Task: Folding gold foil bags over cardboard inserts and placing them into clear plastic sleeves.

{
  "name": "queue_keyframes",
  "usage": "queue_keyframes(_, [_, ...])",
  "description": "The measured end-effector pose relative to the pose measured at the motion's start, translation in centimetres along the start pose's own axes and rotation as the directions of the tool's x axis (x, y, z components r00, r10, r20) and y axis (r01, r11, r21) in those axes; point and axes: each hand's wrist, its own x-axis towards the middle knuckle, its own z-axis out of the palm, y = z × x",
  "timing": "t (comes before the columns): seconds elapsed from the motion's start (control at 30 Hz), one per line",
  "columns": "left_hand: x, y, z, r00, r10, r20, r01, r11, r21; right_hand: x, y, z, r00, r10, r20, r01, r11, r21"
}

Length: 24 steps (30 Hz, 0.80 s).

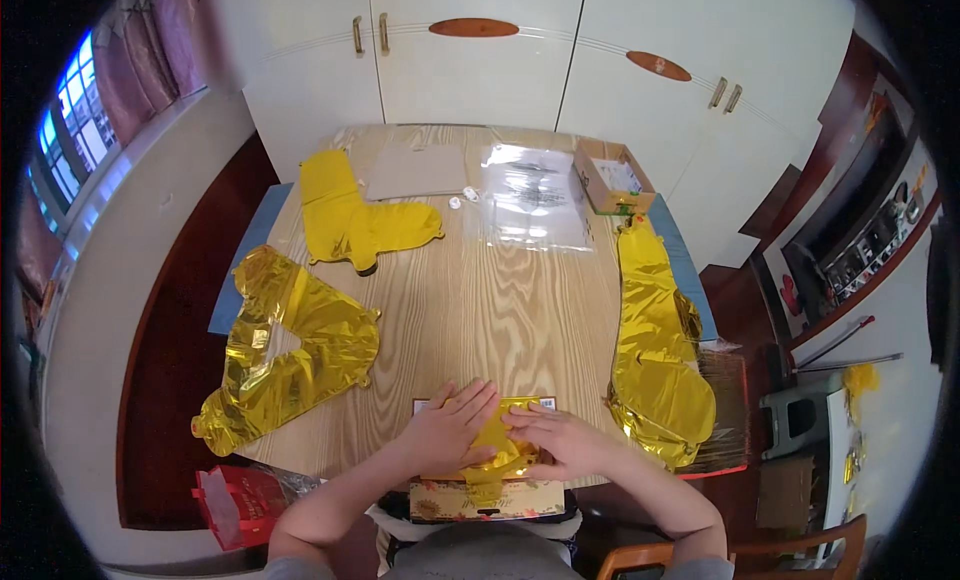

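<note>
At the table's near edge, a folded piece of shiny gold foil [486,488] lies on a flat tan card or box with a printed leafy border [440,502]. My left hand [448,428] lies flat across the foil's left side, fingers stretched out and pointing away from me. From the right, my right hand [562,442] rests on the foil with its fingers extended and the thumb apart. Both palms face down, hiding much of the foil and card. Nearest on the left is a flat, A-shaped gold foil balloon [290,350] with a hole in its middle.
An L-shaped gold foil balloon [345,215] lies far left; a long crumpled one [655,350] lies along the right edge. At the back are a grey-beige sheet [417,172], clear plastic sleeve [535,200], small white bits [464,197] and an open cardboard box [612,180]. A red bag [240,505] sits below left.
</note>
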Motion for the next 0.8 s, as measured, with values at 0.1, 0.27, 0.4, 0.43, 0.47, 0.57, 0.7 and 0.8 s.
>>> queue_keyframes(0.1, [0.1, 0.0, 0.0, 1.0, -0.018, 0.004, 0.018, 0.999, 0.033, 0.8, -1.7, 1.9, 0.964, 0.24, -0.119, -0.249, 0.965, -0.076])
queue_keyframes(0.27, [0.1, -0.1, 0.5, 0.999, -0.007, -0.053, 0.009, 0.999, 0.043, 0.9, -2.7, 3.1, 0.927, 0.297, -0.229, -0.351, 0.9, -0.257])
queue_keyframes(0.4, [-0.3, -0.2, 0.4, 0.998, -0.033, -0.046, 0.033, 0.999, -0.003, 1.0, -3.1, 2.9, 0.924, 0.327, -0.2, -0.377, 0.87, -0.318])
queue_keyframes(0.43, [-0.5, -0.4, 0.3, 0.999, -0.049, -0.023, 0.048, 0.999, -0.022, 1.0, -3.1, 2.9, 0.923, 0.329, -0.199, -0.378, 0.87, -0.316])
queue_keyframes(0.47, [-0.8, -0.5, 0.2, 0.998, -0.065, 0.0, 0.065, 0.997, -0.041, 0.8, -3.1, 2.9, 0.923, 0.33, -0.198, -0.378, 0.871, -0.314])
queue_keyframes(0.57, [-1.8, -0.9, 0.1, 0.994, -0.106, 0.033, 0.107, 0.994, -0.013, 0.5, -2.9, 3.1, 0.928, 0.324, -0.186, -0.369, 0.873, -0.32])
queue_keyframes(0.7, [-3.1, -1.4, -0.6, 0.982, -0.176, 0.068, 0.18, 0.983, -0.044, 0.6, -3.1, 2.8, 0.929, 0.325, -0.175, -0.367, 0.867, -0.336])
queue_keyframes(0.8, [-3.8, -1.8, -0.9, 0.974, -0.206, 0.097, 0.206, 0.978, 0.012, 0.4, -3.0, 3.1, 0.927, 0.325, -0.185, -0.37, 0.868, -0.331])
